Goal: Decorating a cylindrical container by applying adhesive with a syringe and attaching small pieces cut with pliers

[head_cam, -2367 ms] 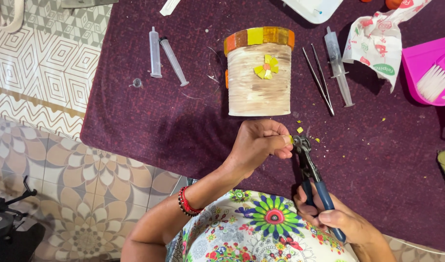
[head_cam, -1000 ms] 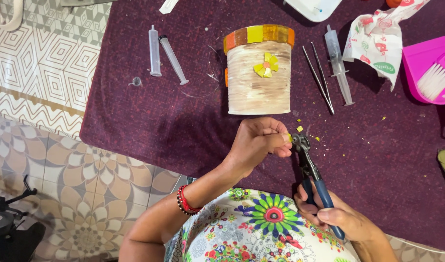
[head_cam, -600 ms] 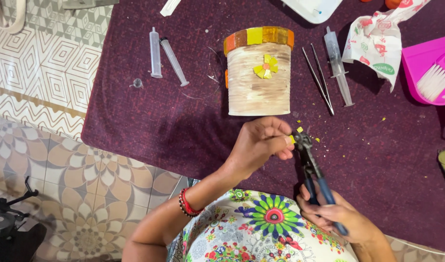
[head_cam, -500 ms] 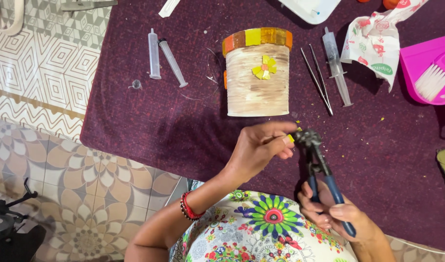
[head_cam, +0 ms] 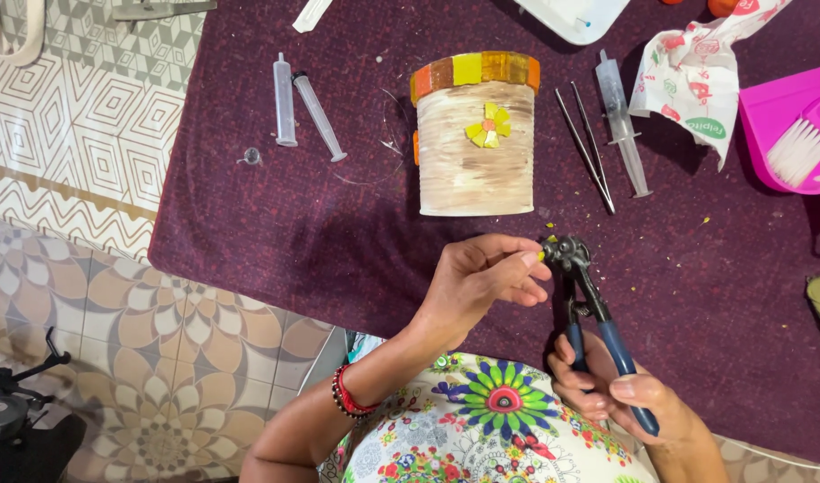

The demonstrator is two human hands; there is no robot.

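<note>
Raised slightly, right hand (head_cam: 620, 394) squeezes nippers (head_cam: 589, 313); left hand (head_cam: 481, 277) pinches tile (head_cam: 542, 256).

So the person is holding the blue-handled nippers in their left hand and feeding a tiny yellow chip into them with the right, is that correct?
Not quite: the hands are swapped. In the head view the right hand grips the blue-handled nippers, while the left hand pinches the tiny yellow chip at their head.
</note>
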